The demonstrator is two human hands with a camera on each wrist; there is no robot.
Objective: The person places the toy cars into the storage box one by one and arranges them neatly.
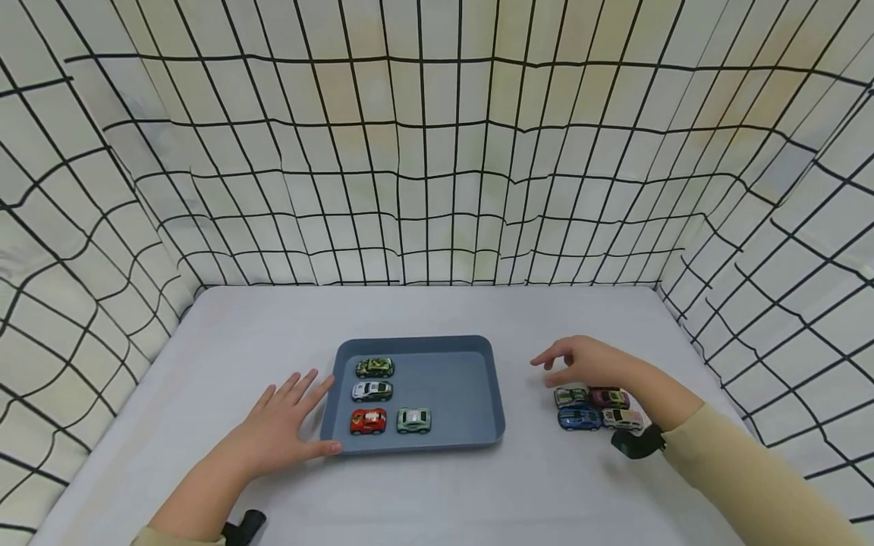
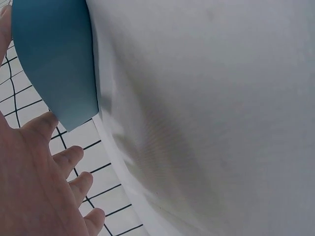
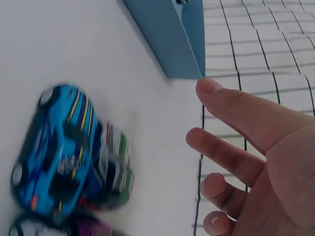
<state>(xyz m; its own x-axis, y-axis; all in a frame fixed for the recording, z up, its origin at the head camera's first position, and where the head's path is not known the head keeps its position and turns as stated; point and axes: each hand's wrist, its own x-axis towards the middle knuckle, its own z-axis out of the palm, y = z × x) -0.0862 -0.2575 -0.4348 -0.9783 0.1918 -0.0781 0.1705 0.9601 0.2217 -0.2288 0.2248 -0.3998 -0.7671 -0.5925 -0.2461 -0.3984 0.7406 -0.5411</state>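
A blue-grey tray (image 1: 451,394) holds a camouflage toy car (image 1: 375,368), a white one (image 1: 372,391), a red one (image 1: 368,421) and a pale green one (image 1: 413,420) in its left half. Against the tray's left rim rests my left hand (image 1: 283,421), its fingers spread. My right hand (image 1: 590,362) hovers to the right of the tray with loosely bent fingers and nothing between them. Just below it sit a blue toy car (image 1: 579,417), a green one (image 1: 570,396), a purple one (image 1: 609,397) and a cream one (image 1: 622,419), grouped closely together.
A white cloth covers the table (image 1: 437,493). Around its back and sides rises a white sheet with a black grid (image 1: 444,174). Dark straps (image 1: 638,441) sit at both wrists.
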